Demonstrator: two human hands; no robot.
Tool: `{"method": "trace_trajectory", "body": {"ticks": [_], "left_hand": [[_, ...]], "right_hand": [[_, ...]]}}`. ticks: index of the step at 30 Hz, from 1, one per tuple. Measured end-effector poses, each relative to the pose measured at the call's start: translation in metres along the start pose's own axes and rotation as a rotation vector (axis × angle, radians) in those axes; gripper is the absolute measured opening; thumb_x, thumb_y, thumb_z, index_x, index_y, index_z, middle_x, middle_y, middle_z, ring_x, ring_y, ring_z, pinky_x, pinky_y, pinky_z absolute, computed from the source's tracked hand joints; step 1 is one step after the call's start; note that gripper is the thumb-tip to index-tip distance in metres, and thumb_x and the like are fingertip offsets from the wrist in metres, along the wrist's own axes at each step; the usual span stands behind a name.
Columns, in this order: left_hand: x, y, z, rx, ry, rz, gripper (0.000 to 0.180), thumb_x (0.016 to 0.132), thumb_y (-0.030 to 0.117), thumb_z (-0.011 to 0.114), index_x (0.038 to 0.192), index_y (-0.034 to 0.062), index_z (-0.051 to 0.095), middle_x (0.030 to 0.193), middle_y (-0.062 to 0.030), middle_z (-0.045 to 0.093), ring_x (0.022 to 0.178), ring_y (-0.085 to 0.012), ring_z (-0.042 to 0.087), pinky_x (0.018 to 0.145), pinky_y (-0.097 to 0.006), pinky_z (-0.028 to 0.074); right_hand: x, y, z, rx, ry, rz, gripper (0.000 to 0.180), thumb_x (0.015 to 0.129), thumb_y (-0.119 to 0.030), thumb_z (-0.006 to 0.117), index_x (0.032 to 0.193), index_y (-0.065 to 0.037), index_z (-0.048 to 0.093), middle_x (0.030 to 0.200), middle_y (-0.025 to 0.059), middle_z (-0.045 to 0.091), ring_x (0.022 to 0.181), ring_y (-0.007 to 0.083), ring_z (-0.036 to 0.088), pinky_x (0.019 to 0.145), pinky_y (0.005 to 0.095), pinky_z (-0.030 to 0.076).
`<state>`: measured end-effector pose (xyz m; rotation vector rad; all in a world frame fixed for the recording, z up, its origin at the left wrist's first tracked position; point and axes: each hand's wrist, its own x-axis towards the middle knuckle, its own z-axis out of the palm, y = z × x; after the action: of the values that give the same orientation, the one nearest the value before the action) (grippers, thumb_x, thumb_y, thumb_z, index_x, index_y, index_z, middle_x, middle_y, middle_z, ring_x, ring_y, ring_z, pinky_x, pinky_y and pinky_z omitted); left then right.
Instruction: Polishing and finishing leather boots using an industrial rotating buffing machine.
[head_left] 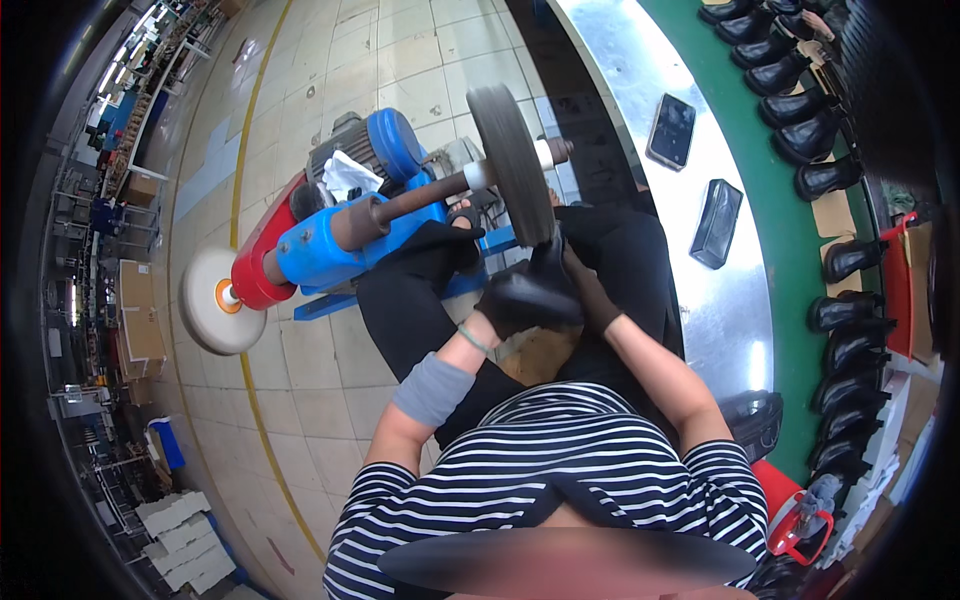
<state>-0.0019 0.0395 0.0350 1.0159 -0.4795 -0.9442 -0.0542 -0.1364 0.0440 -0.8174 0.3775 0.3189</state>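
Note:
A shiny black boot (pixel 540 296) is held up between my hands, above my lap. Its upper part reaches the lower rim of a dark buffing wheel (pixel 508 165) and looks to touch it. My left hand (pixel 499 304), in a dark glove, is closed around the boot's left side. On the opposite side my right hand (pixel 592 290), also dark-gloved, grips it. Most fingertips are hidden behind the boot. The wheel sits on a steel shaft (pixel 425 197) coming out of a blue machine housing (pixel 320 245).
At the shaft's other end is a white wheel (pixel 213 300). A motor (pixel 350 150) stands behind the housing. On my right, a metal bench (pixel 735 310) carries a phone (pixel 673 130) and a black case (pixel 716 223). Beyond it, black boots (pixel 850 260) line a green conveyor (pixel 795 240).

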Motion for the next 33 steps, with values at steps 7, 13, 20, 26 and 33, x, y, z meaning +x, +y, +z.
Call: {"method": "trace_trajectory", "body": {"ticks": [7, 13, 20, 26, 33], "left_hand": [[0.035, -0.010, -0.018, 0.739, -0.083, 0.225, 0.046, 0.093, 0.029, 0.049, 0.134, 0.0083, 0.041, 0.138, -0.0117, 0.042, 0.127, -0.0250, 0.040, 0.107, -0.040, 0.032], [0.011, 0.004, -0.012, -0.355, 0.133, -0.127, 0.046, 0.093, 0.028, 0.044, 0.126, -0.0039, 0.047, 0.123, -0.0184, 0.055, 0.112, -0.0300, 0.055, 0.100, -0.041, 0.042], [-0.001, -0.014, 0.000, -0.715, 0.504, -0.137, 0.026, 0.080, 0.018, 0.056, 0.095, -0.0018, 0.064, 0.096, -0.0141, 0.067, 0.087, -0.0252, 0.065, 0.085, -0.035, 0.051], [0.035, -0.023, 0.024, -0.773, 0.582, -0.032, 0.031, 0.083, 0.024, 0.058, 0.104, 0.0017, 0.064, 0.100, -0.0106, 0.067, 0.090, -0.0249, 0.064, 0.086, -0.036, 0.049], [0.032, -0.034, 0.009, -0.658, 0.661, 0.085, 0.036, 0.088, 0.027, 0.054, 0.112, 0.0013, 0.061, 0.106, -0.0102, 0.065, 0.095, -0.0241, 0.063, 0.087, -0.034, 0.048]], "right_hand": [[0.066, 0.003, -0.080, -0.419, 0.040, 0.004, 0.033, 0.095, -0.021, 0.044, 0.123, -0.004, 0.050, 0.115, 0.0146, 0.060, 0.104, 0.0229, 0.058, 0.090, 0.0320, 0.043], [0.070, -0.068, -0.046, -1.439, -0.304, -0.438, 0.035, 0.091, -0.018, 0.046, 0.120, 0.000, 0.052, 0.116, 0.0197, 0.059, 0.104, 0.0274, 0.059, 0.090, 0.0338, 0.044], [0.058, -0.058, -0.039, -0.014, 0.026, 0.338, 0.052, 0.085, -0.050, 0.055, 0.109, -0.004, 0.060, 0.098, 0.0063, 0.064, 0.084, 0.0176, 0.060, 0.080, 0.0301, 0.046], [0.082, -0.042, -0.062, 0.064, 0.182, 0.026, 0.063, 0.083, -0.058, 0.055, 0.110, -0.002, 0.059, 0.097, 0.0076, 0.062, 0.091, 0.0161, 0.058, 0.081, 0.0277, 0.044], [0.091, -0.046, -0.032, -0.249, 0.112, -0.248, 0.059, 0.093, -0.049, 0.046, 0.116, 0.004, 0.055, 0.108, 0.0112, 0.060, 0.105, 0.0182, 0.055, 0.095, 0.0276, 0.037]]}}
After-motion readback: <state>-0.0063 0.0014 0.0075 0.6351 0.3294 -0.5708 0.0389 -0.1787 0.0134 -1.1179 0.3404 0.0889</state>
